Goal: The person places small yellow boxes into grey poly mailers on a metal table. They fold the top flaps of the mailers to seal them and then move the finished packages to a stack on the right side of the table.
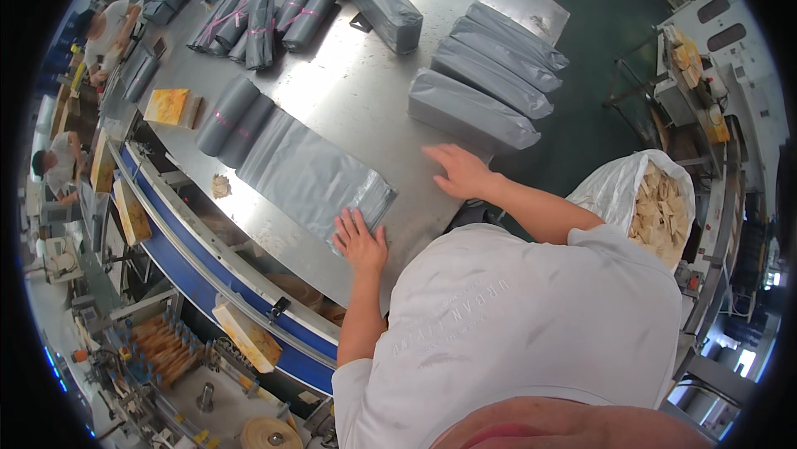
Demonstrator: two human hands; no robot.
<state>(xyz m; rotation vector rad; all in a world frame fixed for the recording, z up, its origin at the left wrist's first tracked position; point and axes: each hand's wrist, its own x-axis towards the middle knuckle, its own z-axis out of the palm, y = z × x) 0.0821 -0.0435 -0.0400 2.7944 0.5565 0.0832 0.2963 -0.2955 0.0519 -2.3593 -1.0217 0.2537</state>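
Observation:
My left hand [360, 240] lies with fingers spread on the near end of a flat stack of grey plastic bags [311, 168] on the metal table [349, 75]. Two grey rolls [237, 121] with pink ties sit against the stack's far end. My right hand [457, 171] hovers over or rests on the bare metal, fingers apart and holding nothing; I cannot tell whether it touches. Just beyond it, several long grey wrapped bundles [473, 108] lie side by side at the table's right. Another grey bundle [386, 9] lies farther back.
Several grey rolls with pink ties [261, 25] lie at the far left, near a yellow-topped block [173, 107]. A blue conveyor [207, 254] runs along the left table edge. At my right stands a white sack [618, 183] of tan scraps. Other people [108, 34] work at far left.

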